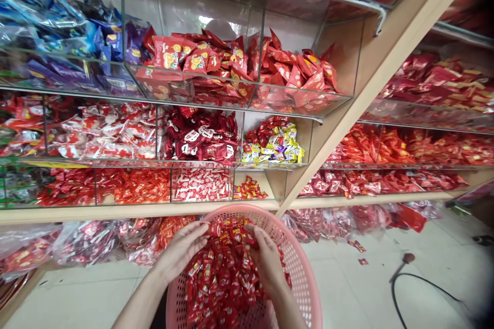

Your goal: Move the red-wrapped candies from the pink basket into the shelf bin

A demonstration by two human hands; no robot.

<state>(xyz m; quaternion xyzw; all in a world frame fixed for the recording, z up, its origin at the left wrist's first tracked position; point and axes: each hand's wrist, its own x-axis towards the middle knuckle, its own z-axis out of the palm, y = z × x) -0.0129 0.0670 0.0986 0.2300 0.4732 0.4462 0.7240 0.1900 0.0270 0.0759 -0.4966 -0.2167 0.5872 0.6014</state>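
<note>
Sweets (224, 277) first: prob. the gathering step, w/ us working the loose red wrappers by hand in the basket (303, 267). Next move prob. calls for bringing both hands together round a batch, w/o knocking any over the rim. The heap fills the basket's middle, close to its left edge, w/ bare holed wall showing along the right edge; its upper part lies btwn our hands, the rest nearer us.

Our L hand (183, 252) is at the heap's far-left side, inside the basket's far-left edge: fingers nearly straight, palm not closed, tips at the wrappers, no clear hold on any. Our R hand (266, 254) is over the heap's right side, fingers approx. half curled, tips partly hidden; can't tell if it's gripping a sweet.

Past the basket's far edge is the shelf (116, 213). In its btm row, just left of the upright (332, 154), a bin has a small pile (249, 190) of similar red-yellow wrappers. Under the shelf's front edge: bagged stock (88, 241). Right of the basket, on the floor (347, 303): a dark cable (428, 281).
</note>
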